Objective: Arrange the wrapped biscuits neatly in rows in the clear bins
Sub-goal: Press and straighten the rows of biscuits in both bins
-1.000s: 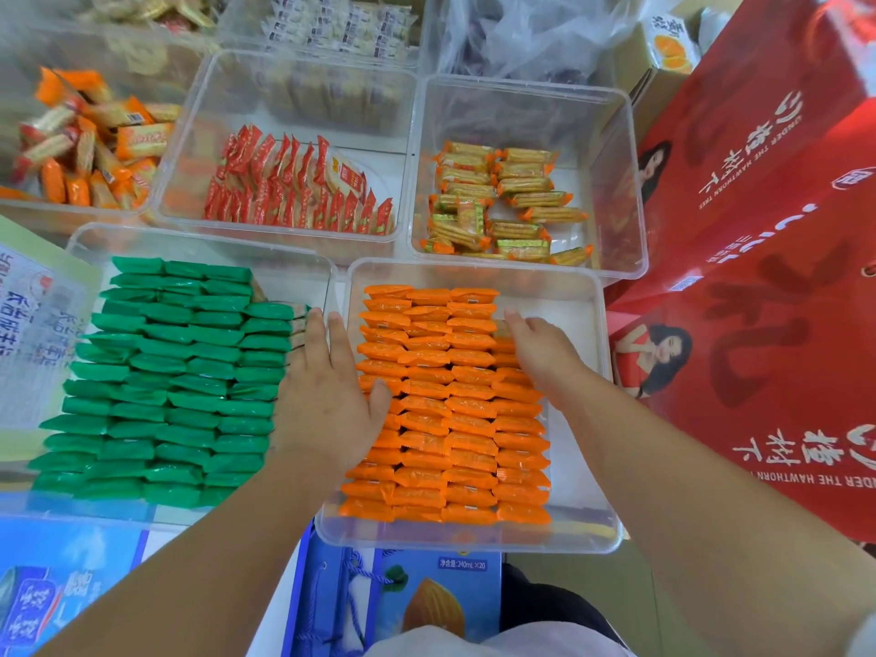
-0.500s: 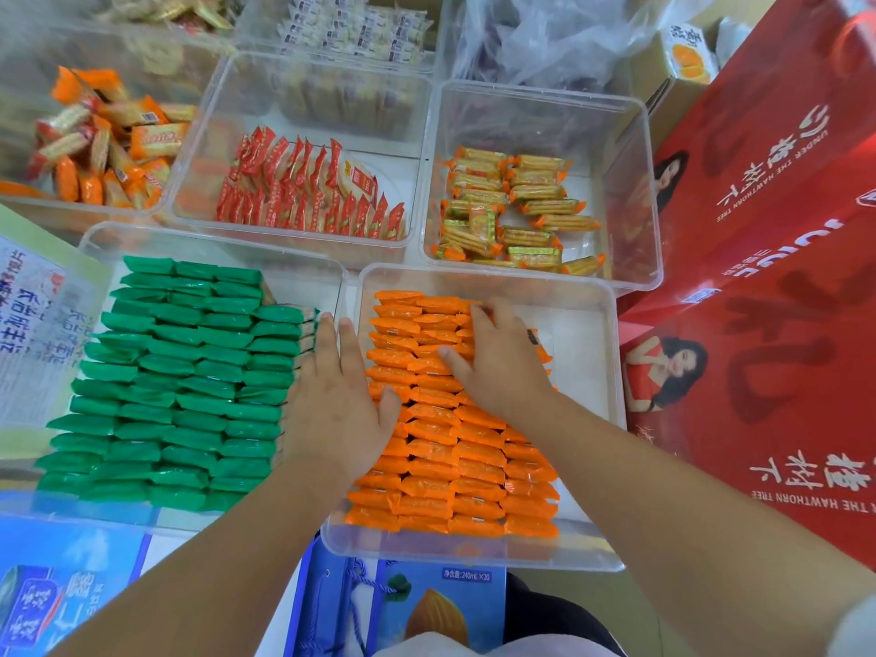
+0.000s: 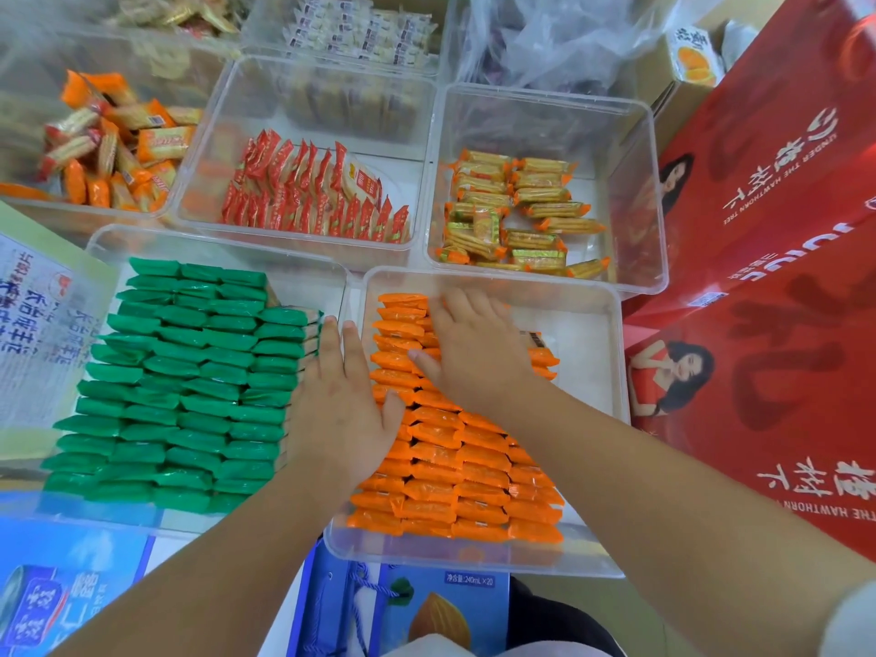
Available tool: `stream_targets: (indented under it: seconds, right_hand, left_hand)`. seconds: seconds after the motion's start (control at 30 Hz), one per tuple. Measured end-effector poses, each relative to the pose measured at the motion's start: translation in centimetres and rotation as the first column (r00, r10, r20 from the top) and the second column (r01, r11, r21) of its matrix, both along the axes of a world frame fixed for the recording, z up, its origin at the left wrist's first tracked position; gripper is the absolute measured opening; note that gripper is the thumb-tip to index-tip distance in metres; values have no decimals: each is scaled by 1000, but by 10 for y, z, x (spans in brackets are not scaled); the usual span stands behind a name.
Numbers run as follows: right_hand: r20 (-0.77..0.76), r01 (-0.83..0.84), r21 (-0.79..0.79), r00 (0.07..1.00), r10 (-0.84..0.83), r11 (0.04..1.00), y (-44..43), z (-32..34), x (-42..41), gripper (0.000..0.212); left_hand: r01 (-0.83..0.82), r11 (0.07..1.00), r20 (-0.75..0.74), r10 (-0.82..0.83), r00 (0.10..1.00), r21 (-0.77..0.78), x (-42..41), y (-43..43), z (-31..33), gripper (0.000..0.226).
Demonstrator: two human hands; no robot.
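Note:
Orange wrapped biscuits (image 3: 455, 471) lie in tight rows inside a clear bin (image 3: 588, 320) at the near middle. My left hand (image 3: 339, 405) lies flat with straight fingers along the bin's left wall, against the left end of the orange rows. My right hand (image 3: 474, 353) rests palm down on the far rows of orange packs, fingers spread and straight. One pack with a barcode (image 3: 535, 339) peeks out from under its right side. Green wrapped biscuits (image 3: 180, 386) fill the neighbouring bin (image 3: 303, 272) on the left in rows.
Behind stand bins of red packs (image 3: 313, 192), yellow-orange packs (image 3: 516, 215) and loose orange packs (image 3: 114, 144). Further back are a bin of white packs (image 3: 355, 35) and a plastic bag (image 3: 559, 35). Red gift boxes (image 3: 768, 258) crowd the right. Blue cartons (image 3: 407, 609) lie near me.
My right hand slid from the right edge of the orange rows leftward onto the far rows. My left hand stayed flat at the bin's left wall.

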State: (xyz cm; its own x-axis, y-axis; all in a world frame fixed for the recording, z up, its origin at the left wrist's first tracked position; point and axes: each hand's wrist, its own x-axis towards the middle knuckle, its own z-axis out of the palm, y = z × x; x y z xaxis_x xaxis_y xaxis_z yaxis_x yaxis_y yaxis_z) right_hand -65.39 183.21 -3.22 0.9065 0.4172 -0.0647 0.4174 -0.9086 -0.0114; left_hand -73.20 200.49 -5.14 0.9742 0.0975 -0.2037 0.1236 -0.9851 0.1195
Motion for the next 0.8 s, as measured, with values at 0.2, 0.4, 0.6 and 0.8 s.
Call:
stream_targets:
  seconds: [0.2, 0.4, 0.6, 0.8]
  right_hand:
    - [-237, -125, 50, 962, 133, 991, 30, -22, 0, 72]
    - [-261, -186, -3, 949, 179, 982, 36, -35, -9, 68]
    - [-308, -236, 128, 914, 264, 963, 23, -15, 0, 62]
    - [47, 60, 650, 992, -119, 757, -38, -2, -29, 33]
  left_hand:
    - [7, 1000, 10, -7, 1000, 4, 1, 0, -1, 89]
    - [-12, 1000, 9, 12, 1000, 1, 1, -2, -2, 86]
    - [-1, 1000, 6, 1, 1000, -11, 0, 1, -4, 86]
    - [-4, 999, 20, 5, 1000, -44, -1, 1, -4, 84]
